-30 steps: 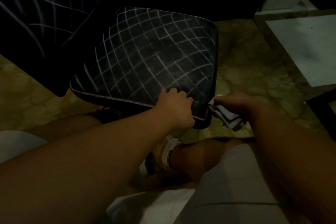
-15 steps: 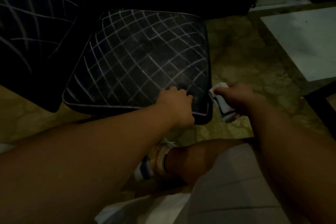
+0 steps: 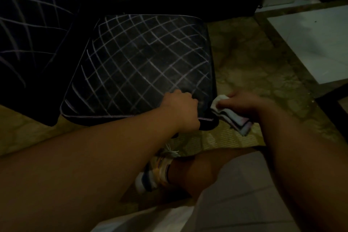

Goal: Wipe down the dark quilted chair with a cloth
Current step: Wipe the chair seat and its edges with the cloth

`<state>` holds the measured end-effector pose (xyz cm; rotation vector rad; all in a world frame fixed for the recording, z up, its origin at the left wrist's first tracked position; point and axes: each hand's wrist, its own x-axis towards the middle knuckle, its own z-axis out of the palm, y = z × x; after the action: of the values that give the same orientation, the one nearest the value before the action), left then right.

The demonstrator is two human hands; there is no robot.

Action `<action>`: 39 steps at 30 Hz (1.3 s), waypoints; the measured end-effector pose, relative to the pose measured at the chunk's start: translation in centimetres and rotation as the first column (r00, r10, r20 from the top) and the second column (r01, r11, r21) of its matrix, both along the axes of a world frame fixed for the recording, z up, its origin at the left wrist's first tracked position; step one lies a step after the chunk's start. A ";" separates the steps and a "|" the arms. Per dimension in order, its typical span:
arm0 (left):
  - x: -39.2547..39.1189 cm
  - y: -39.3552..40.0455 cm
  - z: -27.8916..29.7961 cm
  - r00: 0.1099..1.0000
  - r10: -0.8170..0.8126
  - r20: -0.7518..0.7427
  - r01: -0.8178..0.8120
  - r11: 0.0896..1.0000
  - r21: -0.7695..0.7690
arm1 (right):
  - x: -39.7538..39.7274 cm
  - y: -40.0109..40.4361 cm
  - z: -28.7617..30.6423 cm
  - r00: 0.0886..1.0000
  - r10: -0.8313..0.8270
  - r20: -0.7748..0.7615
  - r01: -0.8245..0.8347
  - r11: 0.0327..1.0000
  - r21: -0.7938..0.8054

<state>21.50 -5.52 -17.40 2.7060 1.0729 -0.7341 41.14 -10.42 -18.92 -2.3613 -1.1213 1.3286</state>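
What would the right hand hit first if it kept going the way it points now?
The right hand, holding the cloth, points left at the seat cushion. It would likely meet the cushion's near right corner edge first; depth is hard to judge in this light.

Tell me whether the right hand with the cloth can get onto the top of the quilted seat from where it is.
Probably yes. The right hand holds the cloth beside the seat's near right corner; only the left hand occupies that edge.
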 end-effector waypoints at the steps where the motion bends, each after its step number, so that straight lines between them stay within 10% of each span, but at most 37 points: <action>1: 0.0 0.0 0.0 1.000 0.000 0.002 0.000 1.000 0.001 | 0.0 -0.1 0.1 1.000 0.015 0.005 -0.015 1.000 0.000; 22: -1.2 -0.1 -0.2 0.991 0.085 0.108 -0.081 0.996 -0.036 | -0.5 -0.2 0.4 0.984 0.172 0.049 -0.168 0.983 -0.068; 34: -4.2 -0.7 -0.3 0.972 0.164 0.168 -0.155 0.986 -0.067 | -2.2 1.6 -1.5 0.987 -0.038 0.156 0.005 0.978 0.208; 39: -5.7 -1.0 -0.5 0.960 0.200 0.194 -0.190 0.979 -0.070 | -2.7 1.5 -0.7 0.982 0.159 0.106 -0.170 0.980 0.107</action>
<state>15.75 -6.53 -17.91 2.5191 1.2288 -0.4398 38.47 -8.87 -19.57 -2.3140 -1.4098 1.1725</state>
